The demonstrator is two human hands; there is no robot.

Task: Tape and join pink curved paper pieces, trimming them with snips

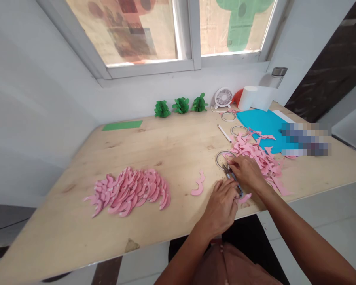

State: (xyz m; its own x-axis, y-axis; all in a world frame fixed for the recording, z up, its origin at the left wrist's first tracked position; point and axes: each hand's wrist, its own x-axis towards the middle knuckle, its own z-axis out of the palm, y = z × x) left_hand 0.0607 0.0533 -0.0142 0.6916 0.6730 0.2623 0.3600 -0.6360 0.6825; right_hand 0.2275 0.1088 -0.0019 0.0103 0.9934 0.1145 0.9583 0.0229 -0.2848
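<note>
My right hand is closed around a pair of scissors that lies near the table's front edge. My left hand sits just below it with fingers curled, touching the scissors' handle and a small pink piece. Two curved pink cut-outs lie loose just left of my hands. A large heap of pink curved cut-outs spreads over the left part of the wooden table. Pink paper scraps are piled right behind my right hand.
A teal sheet, wire rings, a white pen, a small white fan, a white roll and a bottle stand at the back right. Three green paper trees and a green sheet lie by the wall.
</note>
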